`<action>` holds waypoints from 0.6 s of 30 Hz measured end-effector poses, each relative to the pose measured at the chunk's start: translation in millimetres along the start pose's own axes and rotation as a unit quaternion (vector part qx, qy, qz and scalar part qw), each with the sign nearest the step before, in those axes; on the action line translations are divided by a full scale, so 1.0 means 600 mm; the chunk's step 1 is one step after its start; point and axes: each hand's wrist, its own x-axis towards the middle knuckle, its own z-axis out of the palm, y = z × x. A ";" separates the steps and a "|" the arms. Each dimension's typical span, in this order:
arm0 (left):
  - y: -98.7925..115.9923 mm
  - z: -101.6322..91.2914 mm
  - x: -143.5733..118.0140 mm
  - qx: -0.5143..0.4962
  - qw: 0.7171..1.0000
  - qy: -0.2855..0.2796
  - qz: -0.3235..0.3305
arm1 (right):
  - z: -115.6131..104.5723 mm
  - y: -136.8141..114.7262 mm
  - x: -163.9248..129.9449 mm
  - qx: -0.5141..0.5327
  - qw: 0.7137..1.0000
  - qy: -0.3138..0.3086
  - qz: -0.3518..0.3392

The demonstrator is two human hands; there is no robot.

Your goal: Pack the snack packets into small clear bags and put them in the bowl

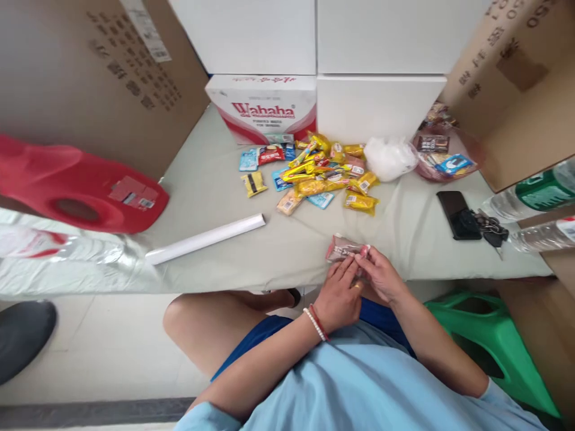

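Near the front edge of the cloth-covered table [233, 263], both hands are closed on a small pinkish-brown snack packet [344, 248]. My left hand [340, 293], with a bead bracelet at the wrist, lies over the packet's near side, fingers bent onto it. At the packet's right end, my right hand [380, 272] pinches the wrapper between thumb and fingers. Whether the wrapper is torn cannot be seen. Beyond the hands lies a loose pile of wrapped snacks [314, 185], mostly yellow, with a few blue, red and tan ones.
A white paper roll [206, 239] and a red jug [81, 185] lie to the left. Behind the pile stands a Wahaha box [269, 111]. On the right are a white plastic bag [390, 158], a snack-filled bowl [433, 173], a phone [451, 209], keys [494, 230] and bottles [539, 194].
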 end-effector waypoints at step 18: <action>-0.207 -0.073 -0.085 0.256 0.941 0.126 -0.180 | -0.460 -0.388 0.347 -0.431 0.728 0.436 -0.307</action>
